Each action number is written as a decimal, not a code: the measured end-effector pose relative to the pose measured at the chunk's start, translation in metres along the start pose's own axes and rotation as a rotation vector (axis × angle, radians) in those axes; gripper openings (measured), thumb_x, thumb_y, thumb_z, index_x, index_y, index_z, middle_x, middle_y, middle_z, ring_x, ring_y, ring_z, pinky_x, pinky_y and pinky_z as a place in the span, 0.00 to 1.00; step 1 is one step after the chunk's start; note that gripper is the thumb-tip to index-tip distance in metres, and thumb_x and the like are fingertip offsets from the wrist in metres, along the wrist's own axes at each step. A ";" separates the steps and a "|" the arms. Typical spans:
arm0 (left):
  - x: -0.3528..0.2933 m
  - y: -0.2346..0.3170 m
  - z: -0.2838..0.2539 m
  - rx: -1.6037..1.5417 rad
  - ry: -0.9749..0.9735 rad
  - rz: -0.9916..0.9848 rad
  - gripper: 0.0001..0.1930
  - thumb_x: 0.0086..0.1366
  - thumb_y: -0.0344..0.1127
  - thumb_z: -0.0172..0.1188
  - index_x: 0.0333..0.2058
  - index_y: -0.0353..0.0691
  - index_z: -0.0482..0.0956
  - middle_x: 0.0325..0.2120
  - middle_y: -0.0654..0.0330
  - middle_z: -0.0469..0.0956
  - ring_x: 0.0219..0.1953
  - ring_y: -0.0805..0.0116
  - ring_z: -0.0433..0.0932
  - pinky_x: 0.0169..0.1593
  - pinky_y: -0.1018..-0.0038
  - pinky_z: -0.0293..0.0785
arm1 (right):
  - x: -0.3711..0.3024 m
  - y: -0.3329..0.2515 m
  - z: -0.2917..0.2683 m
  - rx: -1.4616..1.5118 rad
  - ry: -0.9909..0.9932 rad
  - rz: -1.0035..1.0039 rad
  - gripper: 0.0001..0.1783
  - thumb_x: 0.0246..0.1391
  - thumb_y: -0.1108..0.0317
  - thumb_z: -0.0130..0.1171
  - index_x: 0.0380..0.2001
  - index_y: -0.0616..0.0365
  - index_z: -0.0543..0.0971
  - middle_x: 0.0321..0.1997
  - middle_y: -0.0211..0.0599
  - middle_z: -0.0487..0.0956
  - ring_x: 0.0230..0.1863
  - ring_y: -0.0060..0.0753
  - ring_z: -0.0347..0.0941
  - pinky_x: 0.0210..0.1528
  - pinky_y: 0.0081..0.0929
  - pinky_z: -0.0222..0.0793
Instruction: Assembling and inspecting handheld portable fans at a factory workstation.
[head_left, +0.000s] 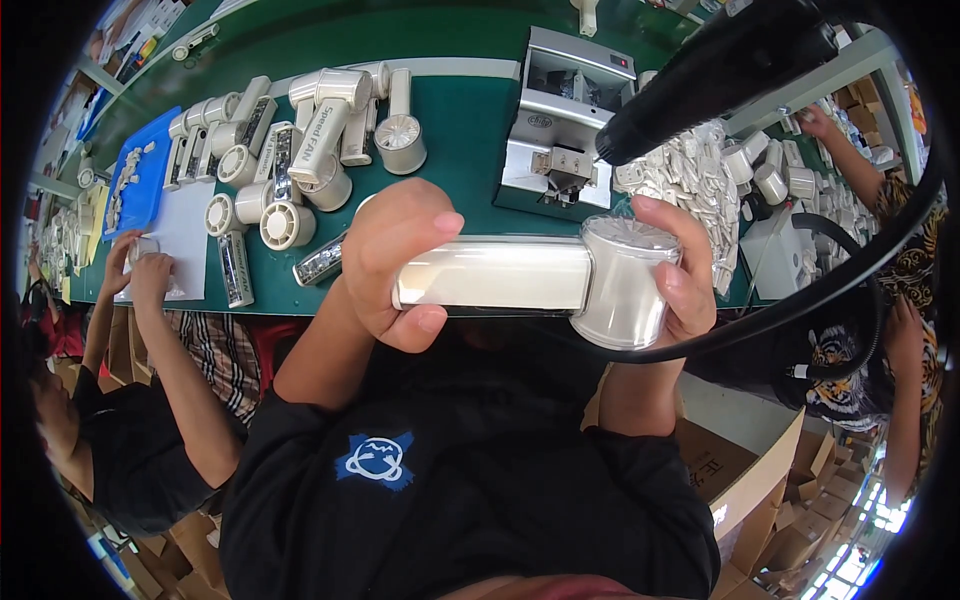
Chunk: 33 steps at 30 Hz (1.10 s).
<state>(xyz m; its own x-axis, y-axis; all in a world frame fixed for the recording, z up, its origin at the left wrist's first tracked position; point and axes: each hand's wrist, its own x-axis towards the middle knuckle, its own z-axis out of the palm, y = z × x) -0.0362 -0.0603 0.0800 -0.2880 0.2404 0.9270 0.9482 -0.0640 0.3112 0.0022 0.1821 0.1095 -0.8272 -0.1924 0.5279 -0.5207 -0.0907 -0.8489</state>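
Note:
Between my two hands lies a white handheld fan [500, 275], held level in front of my chest at the bench's near edge. My left hand [385, 265] is closed round the free end of its long rectangular handle. The fingers of my right hand [692, 270] wrap the drum-shaped fan head [626, 295], whose top looks glossy and clear. Past the fan, on the green bench, stands a grey metal machine [560, 130] with a small block at its front. Several similar white fans [325, 135] lie left of it, some with their handles' inner parts exposed.
A black hose-like arm [720, 80] slants over the bench at upper right. Behind my right hand is a heap of small white parts [685, 175]. A blue tray [140, 185] sits at far left, near a co-worker's hands [148, 265]. Another person's arm [850, 155] reaches in at right.

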 end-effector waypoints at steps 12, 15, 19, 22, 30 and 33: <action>0.026 0.057 0.010 0.170 0.012 -0.188 0.29 0.39 0.39 0.70 0.39 0.30 0.69 0.27 0.53 0.74 0.16 0.62 0.70 0.18 0.74 0.63 | -0.011 0.016 0.029 0.428 0.145 0.353 0.43 0.51 0.32 0.37 0.53 0.63 0.59 0.50 0.65 0.67 0.42 0.41 0.69 0.42 0.29 0.69; 0.031 0.064 0.020 0.259 0.096 -0.175 0.30 0.36 0.42 0.73 0.36 0.31 0.71 0.25 0.54 0.74 0.14 0.64 0.68 0.17 0.75 0.62 | -0.012 0.015 0.026 0.483 0.155 0.297 0.38 0.52 0.36 0.39 0.49 0.63 0.62 0.47 0.63 0.69 0.40 0.40 0.70 0.39 0.29 0.69; 0.040 0.073 0.018 0.366 -0.222 -0.287 0.33 0.40 0.42 0.73 0.41 0.31 0.66 0.28 0.54 0.70 0.23 0.66 0.70 0.26 0.75 0.66 | -0.014 0.020 0.014 0.619 0.091 0.244 0.33 0.52 0.44 0.41 0.50 0.62 0.61 0.47 0.67 0.66 0.37 0.40 0.70 0.36 0.28 0.70; 0.039 0.070 0.019 0.427 -0.219 -0.252 0.31 0.39 0.43 0.74 0.36 0.30 0.69 0.25 0.54 0.72 0.20 0.64 0.70 0.23 0.75 0.65 | -0.014 0.021 0.016 0.569 0.118 0.241 0.30 0.51 0.48 0.43 0.49 0.61 0.60 0.47 0.71 0.64 0.37 0.41 0.70 0.37 0.28 0.70; 0.032 0.068 0.022 0.469 -0.218 -0.221 0.32 0.38 0.44 0.75 0.36 0.29 0.69 0.23 0.53 0.72 0.18 0.63 0.70 0.22 0.74 0.65 | -0.015 0.017 0.013 0.371 0.108 0.232 0.27 0.50 0.49 0.43 0.45 0.60 0.62 0.44 0.68 0.66 0.37 0.43 0.67 0.40 0.30 0.66; 0.030 0.058 0.023 0.429 -0.154 -0.268 0.23 0.42 0.42 0.70 0.32 0.32 0.73 0.19 0.58 0.70 0.17 0.64 0.69 0.20 0.74 0.65 | -0.014 0.024 0.015 0.372 0.123 0.227 0.27 0.50 0.49 0.43 0.45 0.60 0.62 0.45 0.66 0.67 0.37 0.42 0.66 0.41 0.30 0.65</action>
<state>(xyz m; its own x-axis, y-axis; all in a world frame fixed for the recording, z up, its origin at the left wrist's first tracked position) 0.0136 -0.0350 0.1211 -0.5357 0.3354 0.7750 0.8228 0.4139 0.3896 0.0046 0.1678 0.0817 -0.9425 -0.1322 0.3069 -0.2301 -0.4092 -0.8829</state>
